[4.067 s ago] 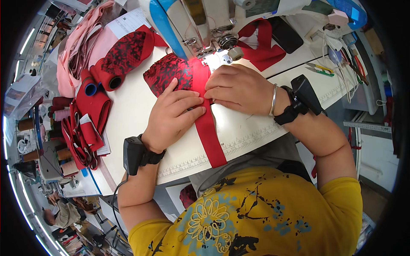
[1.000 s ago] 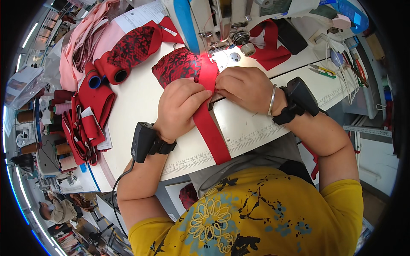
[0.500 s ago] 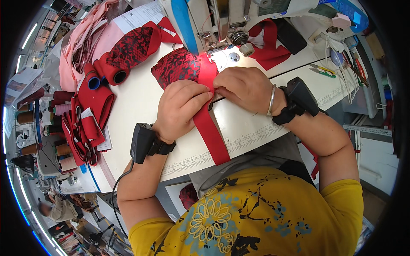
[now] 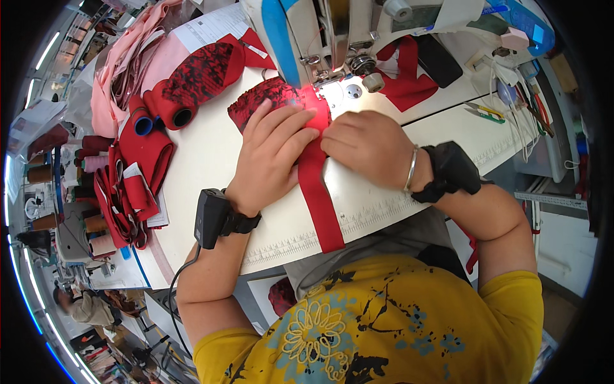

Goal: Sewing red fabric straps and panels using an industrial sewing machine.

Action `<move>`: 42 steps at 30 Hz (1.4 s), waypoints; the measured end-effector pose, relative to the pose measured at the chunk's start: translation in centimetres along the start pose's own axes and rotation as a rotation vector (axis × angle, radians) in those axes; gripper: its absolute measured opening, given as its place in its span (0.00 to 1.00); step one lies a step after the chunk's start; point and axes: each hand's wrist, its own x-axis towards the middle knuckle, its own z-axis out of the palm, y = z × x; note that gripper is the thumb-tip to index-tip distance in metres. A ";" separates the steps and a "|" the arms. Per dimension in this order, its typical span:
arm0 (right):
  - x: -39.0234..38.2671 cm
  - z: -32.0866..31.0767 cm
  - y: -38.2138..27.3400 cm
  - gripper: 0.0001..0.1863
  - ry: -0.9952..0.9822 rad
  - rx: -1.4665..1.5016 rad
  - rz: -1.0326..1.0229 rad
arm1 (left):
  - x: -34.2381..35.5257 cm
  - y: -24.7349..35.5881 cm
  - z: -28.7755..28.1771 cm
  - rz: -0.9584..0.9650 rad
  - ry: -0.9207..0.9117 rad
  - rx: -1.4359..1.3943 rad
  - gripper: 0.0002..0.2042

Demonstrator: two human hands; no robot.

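Under the lit head of a sewing machine (image 4: 318,38) lies a red fabric piece with black lace patterning (image 4: 246,107). A plain red fabric strip (image 4: 322,217) runs along its right edge and down toward the table's front. My left hand (image 4: 268,150) rests flat with its fingers stretched over the patterned piece and the strip's left edge. My right hand (image 4: 371,148) is curled, its fingertips pinching the strip's right edge just below the needle area. The tips of the right fingers are partly hidden.
Red fabric rolls (image 4: 182,116) and folded red pieces (image 4: 146,150) lie to the left, with pink fabric (image 4: 112,96) behind. Thread snips (image 4: 486,113) lie at the right near white cables (image 4: 527,128). A ruler scale (image 4: 371,214) runs along the front edge.
My left hand has gone from a pinch on the strip to lying flat with fingers stretched. The strip's lower part hangs straighter. My right hand has curled more at the strip's edge.
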 end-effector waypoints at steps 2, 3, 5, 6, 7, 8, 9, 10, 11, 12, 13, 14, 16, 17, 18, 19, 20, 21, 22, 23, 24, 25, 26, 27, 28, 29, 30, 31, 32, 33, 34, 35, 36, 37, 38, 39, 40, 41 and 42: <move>-0.3 0.3 -0.5 0.07 -0.010 -0.014 -0.003 | 0.7 0.4 0.0 -0.054 -0.144 0.077 0.22; -0.3 0.3 -0.7 0.07 -0.015 -0.004 0.006 | 0.8 0.2 0.0 -0.050 -0.194 0.004 0.23; -0.4 0.0 -1.0 0.13 -0.094 -0.025 0.021 | 1.1 0.1 -0.6 -0.077 -0.223 -0.046 0.21; -0.5 -0.1 -1.1 0.13 -0.094 -0.030 0.024 | 1.4 -0.1 -1.0 -0.105 -0.252 -0.097 0.20; -0.5 -0.1 -1.2 0.13 -0.076 -0.037 0.017 | 1.6 -0.6 -1.1 -0.084 -0.249 -0.115 0.17; -0.4 -0.1 -1.4 0.13 -0.056 -0.040 0.004 | 1.6 -1.1 -1.3 -0.083 -0.248 -0.114 0.17; -0.3 -0.1 -1.5 0.13 -0.055 -0.042 0.004 | 1.6 -1.8 -1.3 -0.090 -0.240 -0.162 0.17; -0.3 -0.1 -1.6 0.14 -0.054 -0.056 0.012 | 1.7 -2.3 -1.1 -0.096 -0.232 -0.211 0.16; -0.3 -0.1 -1.7 0.14 -0.055 -0.071 0.021 | 2.2 -2.5 -0.3 -0.089 -0.182 -0.176 0.13; -0.3 0.0 -1.8 0.14 -0.057 -0.073 0.022 | 2.5 -2.4 0.0 -0.087 -0.180 -0.177 0.13; -0.3 0.0 -1.8 0.14 -0.061 -0.077 0.035 | 2.9 -2.2 0.2 -0.097 -0.164 -0.144 0.12; -0.3 0.0 -1.8 0.14 -0.066 -0.080 0.049 | 3.1 -2.2 0.4 -0.107 -0.148 -0.111 0.10; -0.2 -0.1 -1.8 0.09 -0.076 -0.061 0.067 | 2.6 -2.5 0.8 -0.122 -0.124 -0.120 0.10; -0.1 -0.1 -1.8 0.05 -0.083 -0.042 0.086 | 2.3 -2.7 1.0 -0.136 -0.102 -0.128 0.09; 0.0 -0.1 -1.7 0.05 -0.083 -0.041 0.086 | 2.3 -2.7 0.9 -0.136 -0.102 -0.129 0.09; 0.0 0.0 -1.6 0.05 -0.079 -0.031 0.084 | 2.3 -2.8 0.7 -0.098 -0.119 -0.136 0.09; 0.0 0.0 -1.6 0.05 -0.076 -0.020 0.083 | 2.4 -2.8 0.7 -0.061 -0.136 -0.145 0.09; -0.1 0.0 -1.6 0.05 -0.078 -0.020 0.084 | 2.4 -2.8 0.8 -0.061 -0.136 -0.147 0.09; -0.1 -0.1 -1.6 0.05 -0.091 -0.023 0.088 | 2.5 -2.8 0.8 -0.042 -0.142 -0.140 0.10; -0.1 -0.1 -1.6 0.05 -0.103 -0.025 0.091 | 2.5 -2.8 0.8 -0.024 -0.148 -0.132 0.11; 0.0 -0.2 -1.6 0.05 -0.104 -0.024 0.091 | 2.5 -2.7 0.7 -0.025 -0.149 -0.132 0.11; 0.0 -0.3 -1.5 0.05 -0.093 -0.020 0.090 | 2.5 -2.6 0.6 -0.024 -0.177 -0.112 0.13; 0.1 -0.3 -1.5 0.04 -0.082 -0.017 0.091 | 2.5 -2.5 0.4 -0.021 -0.205 -0.093 0.15; 0.0 -0.3 -1.5 0.04 -0.081 -0.018 0.092 | 2.5 -2.4 0.2 -0.020 -0.206 -0.094 0.15; 0.0 -0.3 -1.6 0.09 -0.115 -0.027 0.116 | 2.5 -2.3 0.1 -0.035 -0.232 -0.091 0.17; -0.1 -0.3 -1.6 0.13 -0.150 -0.037 0.139 | 2.5 -2.2 0.0 -0.050 -0.258 -0.089 0.18; -0.2 -0.3 -1.5 0.13 -0.150 -0.037 0.141 | 2.6 -2.0 -0.3 -0.048 -0.259 -0.090 0.18; -0.3 -0.3 -1.5 0.13 -0.158 -0.053 0.164 | 2.8 -1.7 -0.7 -0.093 -0.287 -0.126 0.18; -0.3 -0.2 -1.5 0.13 -0.166 -0.069 0.187 | 3.0 -1.6 -1.0 -0.139 -0.315 -0.160 0.19; -0.3 -0.1 -1.5 0.13 -0.165 -0.069 0.189 | 3.1 -1.4 -1.1 -0.137 -0.317 -0.161 0.19; -0.3 -0.1 -1.4 0.13 -0.143 -0.075 0.192 | 3.3 -1.4 -1.1 -0.147 -0.303 -0.179 0.19; -0.3 0.0 -1.4 0.13 -0.121 -0.079 0.192 | 3.3 -1.3 -1.2 -0.160 -0.289 -0.195 0.19; -0.2 -0.1 -1.4 0.13 -0.119 -0.078 0.192 | 3.3 -1.6 -1.0 -0.160 -0.290 -0.193 0.19; -0.1 -0.1 -1.4 0.12 -0.110 -0.070 0.188 | 3.1 -2.1 -0.6 -0.137 -0.274 -0.185 0.19; -0.2 -0.2 -1.3 0.11 -0.103 -0.063 0.187 | 3.0 -2.4 -0.2 -0.112 -0.258 -0.179 0.18; -0.2 -0.2 -1.3 0.11 -0.102 -0.063 0.189 | 3.0 -2.4 0.0 -0.111 -0.259 -0.180 0.18; -0.3 -0.1 -1.2 0.10 -0.126 -0.061 0.196 | 3.0 -2.4 0.2 -0.075 -0.253 -0.144 0.18; -0.3 0.0 -1.2 0.10 -0.149 -0.057 0.202 | 3.0 -2.3 0.3 -0.039 -0.249 -0.106 0.18; -0.3 0.1 -1.2 0.10 -0.147 -0.055 0.202 | 3.0 -2.3 0.4 -0.039 -0.251 -0.105 0.18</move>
